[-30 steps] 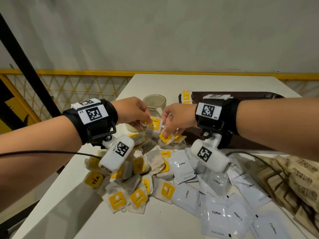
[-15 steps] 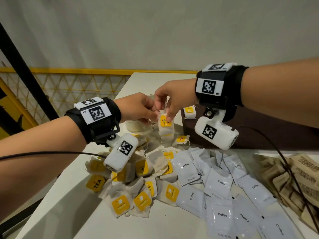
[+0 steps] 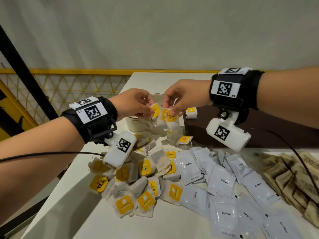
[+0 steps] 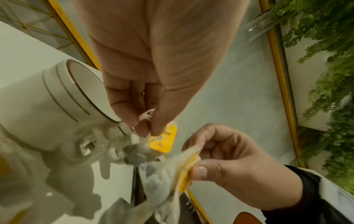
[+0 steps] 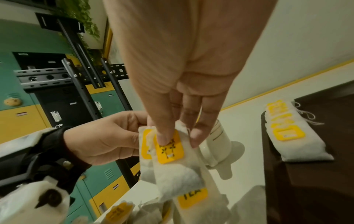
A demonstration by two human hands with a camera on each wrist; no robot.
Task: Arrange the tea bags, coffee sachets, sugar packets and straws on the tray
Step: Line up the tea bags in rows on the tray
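Both hands meet above the table's back part. My left hand [image 3: 151,111] pinches the yellow tag of one tea bag [image 3: 154,110] between thumb and forefinger [image 4: 147,130]. My right hand [image 3: 170,112] pinches two or three tea bags [image 5: 170,150] by their tagged ends, and their pouches hang down. Strings seem to link the two bunches. A dark brown tray [image 3: 259,133] lies at the right rear with a small stack of tea bags [image 3: 191,113] on its left end. Loose tea bags [image 3: 138,178], white coffee sachets [image 3: 224,183] and brown sugar packets [image 3: 293,175] cover the near table.
A cream cup [image 3: 136,124] stands just below my hands, left of the tray. The white table [image 3: 77,213] ends close on the left, beside a yellow railing [image 3: 69,87] and a black post. A cable trails from each wrist camera.
Both hands have risen from the tea bag pile with bags in their fingers. The right hand climbed most and now holds its bags beside the left hand's bag above the cup.
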